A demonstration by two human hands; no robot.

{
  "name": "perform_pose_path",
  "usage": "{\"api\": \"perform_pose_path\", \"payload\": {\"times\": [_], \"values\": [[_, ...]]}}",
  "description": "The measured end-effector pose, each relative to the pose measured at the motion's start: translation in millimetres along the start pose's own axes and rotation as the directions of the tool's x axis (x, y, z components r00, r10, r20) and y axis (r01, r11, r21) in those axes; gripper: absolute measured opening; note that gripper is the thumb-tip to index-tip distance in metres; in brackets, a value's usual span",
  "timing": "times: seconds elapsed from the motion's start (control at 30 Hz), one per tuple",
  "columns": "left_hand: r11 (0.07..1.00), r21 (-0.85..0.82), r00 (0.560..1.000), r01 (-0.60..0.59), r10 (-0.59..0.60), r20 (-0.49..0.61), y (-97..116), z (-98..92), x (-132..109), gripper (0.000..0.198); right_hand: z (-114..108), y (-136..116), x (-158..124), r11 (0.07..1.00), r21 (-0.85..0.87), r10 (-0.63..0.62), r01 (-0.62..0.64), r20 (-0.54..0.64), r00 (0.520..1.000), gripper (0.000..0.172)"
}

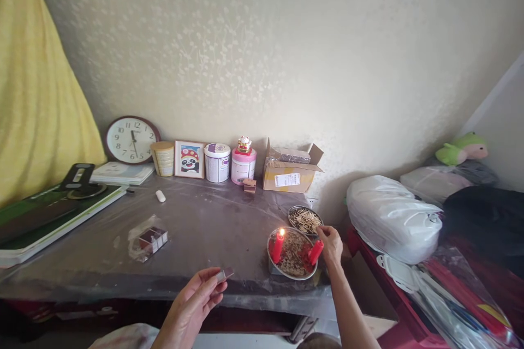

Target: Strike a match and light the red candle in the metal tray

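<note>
My left hand [198,297] is closed on a small matchbox [223,275], held near the table's front edge. At the right, my right hand [332,245] is pinched at the rim of a dish of matchsticks [305,221]; whatever is between its fingertips is too small to make out. Just left of this hand, an unlit, tilted red candle [315,252] stands in a round metal tray [295,278] with a speckled brownish filling. A second red candle [278,248] burns with a flame at the tray's left side.
A plastic-wrapped pack of matchboxes [151,240] lies at the left, beyond a white oval object [160,196]. Along the wall stand a clock [131,140], a panda picture [189,158], tubs [217,163] and an open carton [289,174]. White bags [391,218] sit to the right.
</note>
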State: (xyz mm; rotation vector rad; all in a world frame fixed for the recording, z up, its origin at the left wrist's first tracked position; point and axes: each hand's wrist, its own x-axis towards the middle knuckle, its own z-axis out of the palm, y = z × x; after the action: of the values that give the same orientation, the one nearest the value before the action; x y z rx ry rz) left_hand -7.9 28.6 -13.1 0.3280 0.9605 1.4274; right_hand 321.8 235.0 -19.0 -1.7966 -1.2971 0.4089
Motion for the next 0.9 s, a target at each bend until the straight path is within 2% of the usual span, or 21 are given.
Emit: {"api": "perform_pose_path", "payload": {"times": [0.17, 0.27, 0.33, 0.43, 0.53, 0.6, 0.67, 0.7, 0.73, 0.77, 0.8, 0.83, 0.87, 0.9], "values": [[0.999, 0.002, 0.996, -0.049, 0.049, -0.079, -6, 1.6, 2, 0.037, 11, -4, 5, 0.995, -0.095, -0.008, 0.007, -0.006, 1.000, 0.017], [0.999, 0.004, 0.994, -0.048, 0.048, -0.101, -7, -0.8, 4, 0.033, 15, -7, 3, 0.997, -0.075, -0.037, 0.036, -0.011, 0.999, 0.017], [1.000, -0.002, 0.997, -0.020, 0.019, -0.079, -6, -4.8, 6, 0.033, 12, -9, 1, 0.998, -0.029, -0.061, 0.061, -0.032, 0.998, 0.017], [0.999, -0.001, 0.999, 0.041, -0.041, -0.013, -3, -11.2, 7, 0.037, -4, -13, -2, 0.995, 0.075, -0.060, 0.070, -0.128, 0.990, 0.024], [0.999, 0.007, 0.999, 0.040, -0.040, 0.002, -2, -13.6, 3, 0.036, -34, -22, -14, 0.976, 0.203, -0.014, 0.073, -0.281, 0.960, 0.043], [1.000, 0.021, 1.000, 0.022, -0.022, -0.011, -3, -13.4, -1, 0.035, -53, -36, -36, 0.952, 0.281, -0.012, 0.119, -0.354, 0.935, 0.053], [0.998, 0.056, 1.000, 0.026, -0.025, -0.014, -3, -13.3, -3, 0.038, -65, -57, -73, 0.923, 0.330, -0.068, 0.198, -0.368, 0.927, 0.049], [0.996, 0.083, 0.999, 0.032, -0.031, -0.014, -3, -13.6, -4, 0.040, -67, -69, -95, 0.909, 0.344, -0.112, 0.237, -0.346, 0.932, 0.044], [0.993, 0.114, 0.999, 0.030, -0.029, -0.018, -3, -14.1, -4, 0.042, -66, -81, -118, 0.887, 0.364, -0.188, 0.283, -0.275, 0.943, 0.038], [0.988, 0.149, 1.000, 0.027, -0.024, -0.020, -3, -14.7, -5, 0.043, -61, -92, -142, 0.833, 0.414, -0.346, 0.367, -0.128, 0.930, 0.032], [0.982, 0.186, 1.000, 0.018, -0.014, -0.023, -4, -15.2, -5, 0.043, -53, -100, -165, 0.762, 0.471, -0.511, 0.444, 0.017, 0.860, 0.030], [0.975, 0.222, 1.000, 0.003, 0.002, -0.024, -4, -15.4, -7, 0.044, -43, -106, -186, 0.703, 0.518, -0.633, 0.487, 0.143, 0.761, 0.027], [0.966, 0.257, 1.000, -0.009, 0.014, -0.016, -5, -15.2, -8, 0.045, -32, -108, -204, 0.657, 0.555, -0.705, 0.511, 0.212, 0.677, 0.022], [0.957, 0.288, 0.999, -0.030, 0.035, -0.011, -6, -14.5, -11, 0.045, -19, -108, -218, 0.638, 0.578, -0.731, 0.510, 0.244, 0.638, 0.023]]}}
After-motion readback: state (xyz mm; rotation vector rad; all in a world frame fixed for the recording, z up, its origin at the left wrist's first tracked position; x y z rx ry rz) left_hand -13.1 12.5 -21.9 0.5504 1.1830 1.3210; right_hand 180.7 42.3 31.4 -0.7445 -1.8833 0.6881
